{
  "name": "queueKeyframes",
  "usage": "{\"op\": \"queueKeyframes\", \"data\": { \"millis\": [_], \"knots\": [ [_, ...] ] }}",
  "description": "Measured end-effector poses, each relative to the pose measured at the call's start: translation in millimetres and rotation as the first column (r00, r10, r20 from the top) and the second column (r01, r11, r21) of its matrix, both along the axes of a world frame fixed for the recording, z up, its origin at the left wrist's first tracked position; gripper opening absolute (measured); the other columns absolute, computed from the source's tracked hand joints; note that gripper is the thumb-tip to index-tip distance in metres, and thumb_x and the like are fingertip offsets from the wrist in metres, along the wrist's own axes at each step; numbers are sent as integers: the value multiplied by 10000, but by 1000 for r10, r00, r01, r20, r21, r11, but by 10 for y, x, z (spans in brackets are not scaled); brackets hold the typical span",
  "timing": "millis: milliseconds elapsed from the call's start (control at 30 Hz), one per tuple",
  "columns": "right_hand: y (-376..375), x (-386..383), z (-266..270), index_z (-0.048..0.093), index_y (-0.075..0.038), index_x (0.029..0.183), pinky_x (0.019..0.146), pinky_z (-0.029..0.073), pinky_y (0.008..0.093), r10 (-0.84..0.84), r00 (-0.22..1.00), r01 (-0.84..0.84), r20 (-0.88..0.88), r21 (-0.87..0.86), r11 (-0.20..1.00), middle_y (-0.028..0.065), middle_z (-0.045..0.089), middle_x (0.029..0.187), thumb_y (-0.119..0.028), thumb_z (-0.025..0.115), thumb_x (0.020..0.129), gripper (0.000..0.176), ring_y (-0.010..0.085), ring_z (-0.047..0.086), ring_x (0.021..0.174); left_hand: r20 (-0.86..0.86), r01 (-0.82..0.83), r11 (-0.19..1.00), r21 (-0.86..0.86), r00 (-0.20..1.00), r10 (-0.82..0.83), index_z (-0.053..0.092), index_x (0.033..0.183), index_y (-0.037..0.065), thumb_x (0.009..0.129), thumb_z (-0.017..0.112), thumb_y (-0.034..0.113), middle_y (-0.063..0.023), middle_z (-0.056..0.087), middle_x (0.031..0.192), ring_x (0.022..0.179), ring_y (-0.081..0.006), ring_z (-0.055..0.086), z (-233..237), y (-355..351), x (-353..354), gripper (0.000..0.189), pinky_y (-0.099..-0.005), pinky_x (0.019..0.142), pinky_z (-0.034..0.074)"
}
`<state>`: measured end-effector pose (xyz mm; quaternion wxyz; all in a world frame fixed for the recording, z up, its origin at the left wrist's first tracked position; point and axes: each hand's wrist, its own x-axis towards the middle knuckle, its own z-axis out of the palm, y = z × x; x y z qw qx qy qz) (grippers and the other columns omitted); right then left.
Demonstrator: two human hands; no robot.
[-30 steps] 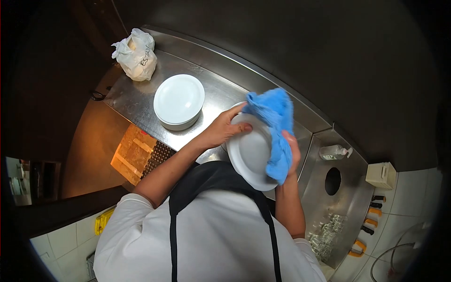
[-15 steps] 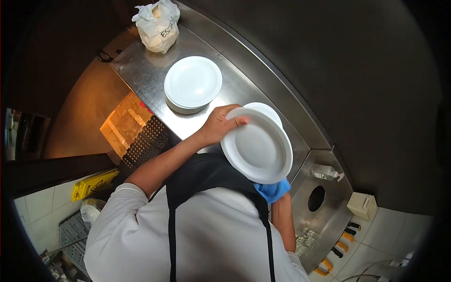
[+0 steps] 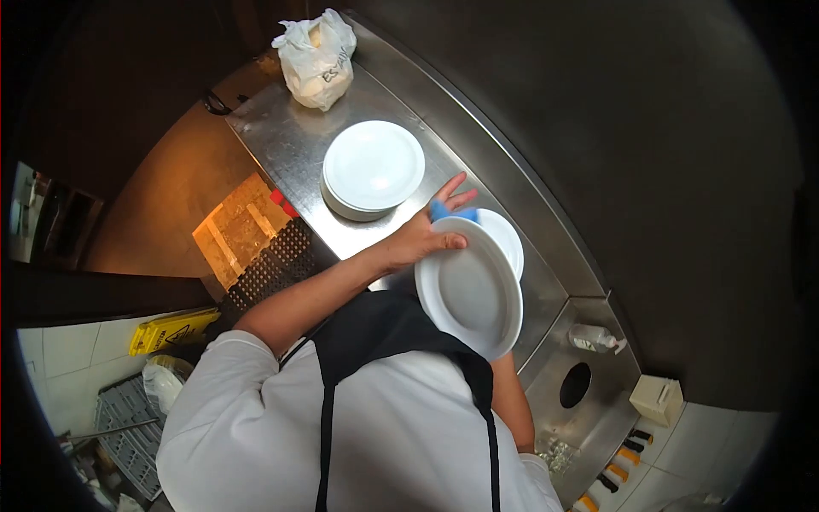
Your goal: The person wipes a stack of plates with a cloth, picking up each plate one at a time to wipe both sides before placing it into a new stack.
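Observation:
My left hand (image 3: 431, 232) grips the upper rim of a white plate (image 3: 469, 286), thumb on its front, other fingers stretched out beyond the rim. The plate is tilted up in front of my apron. A blue cloth (image 3: 452, 211) shows at the plate's top edge, beside my left fingers, slightly blurred. My right hand is hidden behind the plate; only the right forearm (image 3: 512, 397) shows below it. The cloth appears to be in that hand. More white plates (image 3: 503, 243) sit on the steel counter behind the held one. A taller stack of white plates (image 3: 374, 166) stands left of them.
A tied white plastic bag (image 3: 317, 72) rests at the far end of the steel counter (image 3: 281, 128). To the right are a pump bottle (image 3: 595, 339) and a round hole (image 3: 576, 386) in the steel surface. A yellow caution sign (image 3: 175, 331) stands at lower left.
The blue cloth has moved from the plate's lower edge to its upper edge. The held plate has turned more edge-on, and my left fingers have spread. The whole view has shifted slightly.

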<state>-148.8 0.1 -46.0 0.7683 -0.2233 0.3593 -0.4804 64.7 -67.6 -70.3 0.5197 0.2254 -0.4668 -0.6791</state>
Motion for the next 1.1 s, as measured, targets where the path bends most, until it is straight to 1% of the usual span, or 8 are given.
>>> {"op": "queueKeyframes", "data": {
  "millis": [133, 167, 433, 733, 800, 900, 967, 1100],
  "knots": [
    [164, -23, -25, 493, 58, 1416, 1022, 522, 434, 146, 974, -128, -171, 113, 985, 192, 615, 1348, -294, 503, 1017, 533, 290, 647, 1177, 182, -28, 998, -59, 983, 39, 498, 1487, 70, 919, 757, 378, -182, 598, 1394, 1315, -193, 540, 224, 121, 251, 696, -364, 1108, 432],
    [169, -47, -25, 491, 58, 1420, 1019, 525, 436, 169, 963, -146, -211, 124, 982, 190, 614, 1352, -291, 506, 1019, 531, 290, 649, 1175, 260, -103, 994, 27, 961, 93, 672, 1277, 40, 972, 711, 266, -102, 729, 1126, 1055, -133, 667, 78, 117, 262, 381, -298, 938, 535],
    [-107, -281, 31, 500, 79, 1390, 1062, 487, 452, 81, 988, -76, 133, -40, 996, 212, 623, 1305, -323, 421, 1035, 542, 321, 619, 1190, 300, -730, 648, 220, 682, 667, 649, 1219, -14, 969, 705, 198, -124, 729, 1047, 850, -164, 715, -215, -218, 986, 333, -299, 721, 604],
    [-441, -512, 299, 487, 24, 1406, 1039, 484, 427, -443, 894, 442, 67, -299, 846, 168, 600, 1329, -376, 425, 1053, 537, 297, 601, 1199, 497, -923, 360, 137, 379, 781, 650, 1251, -47, 990, 663, 204, -138, 725, 1082, 924, -187, 692, -543, -405, 1574, 362, -314, 821, 545],
    [-462, -656, -10, 512, 23, 1398, 1033, 481, 446, -452, 776, 295, -439, -381, 876, 179, 617, 1299, -407, 535, 1017, 575, 307, 610, 1189, 488, -938, 313, 151, 346, 801, 649, 1253, -48, 992, 657, 196, -135, 725, 1083, 922, -185, 691, -649, -433, 1595, 357, -315, 822, 544],
    [-537, -499, -55, 532, -1, 1413, 1062, 451, 483, -255, 118, -157, -960, -272, 950, 248, 618, 1291, -445, 665, 935, 665, 375, 599, 1204, 545, -944, 292, 153, 327, 772, 630, 1286, -52, 988, 657, 218, -158, 715, 1128, 971, -208, 686, -743, -466, 1587, 403, -323, 864, 533],
    [-568, -234, -50, 535, -32, 1435, 1099, 414, 511, -326, -238, -348, -915, -233, 908, 314, 593, 1303, -462, 715, 887, 720, 451, 563, 1236, 586, -941, 305, 147, 331, 739, 619, 1305, -53, 995, 642, 240, -172, 703, 1164, 1013, -225, 679, -750, -494, 1568, 428, -333, 894, 523],
    [-721, 13, -333, 522, -68, 1466, 1141, 365, 534, -544, -280, -562, -791, -324, 761, 382, 549, 1323, -449, 709, 879, 725, 534, 502, 1276, 642, -905, 385, 179, 404, 652, 576, 1362, -50, 1013, 595, 280, -193, 670, 1249, 1106, -257, 656, -827, -520, 1489, 481, -358, 961, 497]
  ]
}}
